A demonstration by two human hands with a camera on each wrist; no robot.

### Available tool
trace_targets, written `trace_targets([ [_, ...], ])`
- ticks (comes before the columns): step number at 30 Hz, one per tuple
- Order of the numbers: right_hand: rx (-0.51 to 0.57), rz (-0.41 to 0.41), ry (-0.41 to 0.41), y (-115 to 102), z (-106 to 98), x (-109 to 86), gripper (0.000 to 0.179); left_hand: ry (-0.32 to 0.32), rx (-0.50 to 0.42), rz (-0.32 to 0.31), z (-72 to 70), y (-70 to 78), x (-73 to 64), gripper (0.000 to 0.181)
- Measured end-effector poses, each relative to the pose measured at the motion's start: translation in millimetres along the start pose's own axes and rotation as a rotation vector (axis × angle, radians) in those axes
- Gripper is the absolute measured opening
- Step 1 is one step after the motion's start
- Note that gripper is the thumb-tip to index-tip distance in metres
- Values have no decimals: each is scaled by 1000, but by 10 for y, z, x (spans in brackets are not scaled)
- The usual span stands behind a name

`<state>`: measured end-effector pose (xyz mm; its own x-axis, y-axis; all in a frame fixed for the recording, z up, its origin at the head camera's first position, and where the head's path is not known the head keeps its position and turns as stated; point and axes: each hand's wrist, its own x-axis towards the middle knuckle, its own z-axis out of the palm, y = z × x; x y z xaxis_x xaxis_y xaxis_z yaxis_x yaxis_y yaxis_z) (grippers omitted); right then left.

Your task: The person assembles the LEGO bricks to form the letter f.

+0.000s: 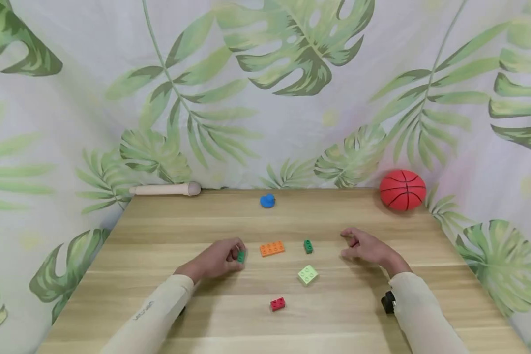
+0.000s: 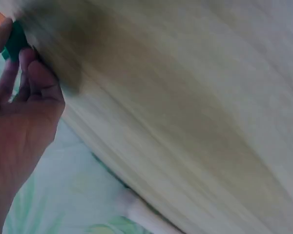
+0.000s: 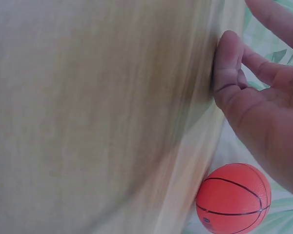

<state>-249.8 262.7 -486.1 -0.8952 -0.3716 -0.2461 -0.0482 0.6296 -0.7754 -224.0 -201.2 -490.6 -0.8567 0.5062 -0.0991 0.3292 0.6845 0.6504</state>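
My left hand (image 1: 218, 257) pinches a small green toy brick (image 1: 241, 256) between thumb and fingers, low over the wooden table. The left wrist view shows the same green brick (image 2: 16, 41) at the fingertips. Just right of that hand lies an orange brick (image 1: 272, 249). A second green brick (image 1: 308, 246) stands farther right, with a pale green brick (image 1: 308, 275) in front of it. Nearest the front is a red brick (image 1: 277, 304). My right hand (image 1: 366, 247) is held near the tabletop right of the bricks, fingers loosely bent and holding nothing.
A blue toy duck (image 1: 267, 200) sits near the table's back edge. At the back right corner rests a red ball (image 1: 402, 191) with black lines. A pale microphone-shaped object (image 1: 165, 189) lies at the back left. Leaf-patterned cloth (image 1: 292, 123) hangs behind the table (image 1: 230, 324).
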Motion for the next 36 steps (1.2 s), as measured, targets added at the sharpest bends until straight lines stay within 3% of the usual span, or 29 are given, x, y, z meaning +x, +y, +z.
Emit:
trace_targets([
  [4, -3, 0, 9, 12, 25, 25, 63, 115, -41, -86, -111, -185, 98, 28],
  [7, -19, 11, 26, 15, 27, 40, 62, 164, -71, -127, -181, -292, 285, 25],
  [13, -55, -11, 52, 32, 58, 81, 60, 96, -113, -118, -177, -290, 757, 26],
  [17, -52, -34, 53, 4, 140, 156, 60, 77, -133, -107, -136, -225, 919, 32],
  [22, 12, -71, 11, -51, 228, 290, 63, 119, -146, -121, -100, -220, 962, 35],
  [28, 98, -82, -34, -95, 312, 391, 65, 114, -229, -93, -89, -219, 928, 35],
  [36, 64, -165, -81, -269, 481, 529, 61, 109, -232, -127, -121, -231, 924, 33],
])
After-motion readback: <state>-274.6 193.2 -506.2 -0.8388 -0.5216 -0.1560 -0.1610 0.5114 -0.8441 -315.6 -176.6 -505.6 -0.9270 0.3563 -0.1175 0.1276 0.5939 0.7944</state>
